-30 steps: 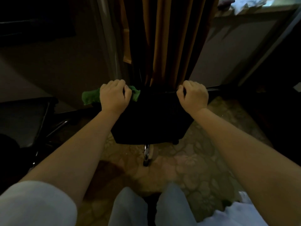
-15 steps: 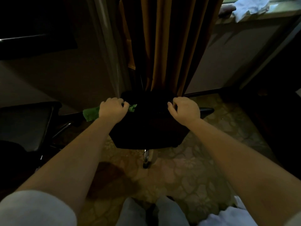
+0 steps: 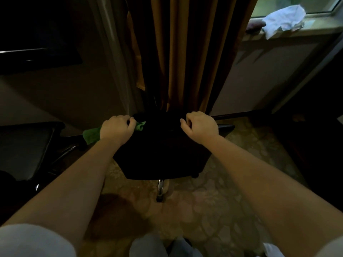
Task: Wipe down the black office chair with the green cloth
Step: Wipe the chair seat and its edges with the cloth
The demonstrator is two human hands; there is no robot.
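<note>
Mostly we see darkness where the black office chair (image 3: pixel 163 153) stands before us. Its back reads as one flat black shape, and we cannot tell its parts apart.

Our left hand (image 3: pixel 117 129) is at the chair's upper left corner, fingers curled round the green cloth (image 3: pixel 91 134) bunched in the fist. One end of the cloth sticks out to the left and a small tip shows beside the thumb. The middle is hidden under the hand.

Our right hand (image 3: pixel 201 127) lies at the chair's upper right with its fingers curled. Against the black we cannot tell whether they clasp an edge or hold nothing.

Below the chair only one chrome leg (image 3: pixel 160 189) with its caster shows, on a patterned floor (image 3: pixel 213 210). A brown curtain (image 3: pixel 187 52) hangs behind. A white rag (image 3: pixel 284 17) lies on the sill (image 3: pixel 315 32) at upper right. A second dark seat (image 3: pixel 24 151) is cut off at the left edge.
</note>
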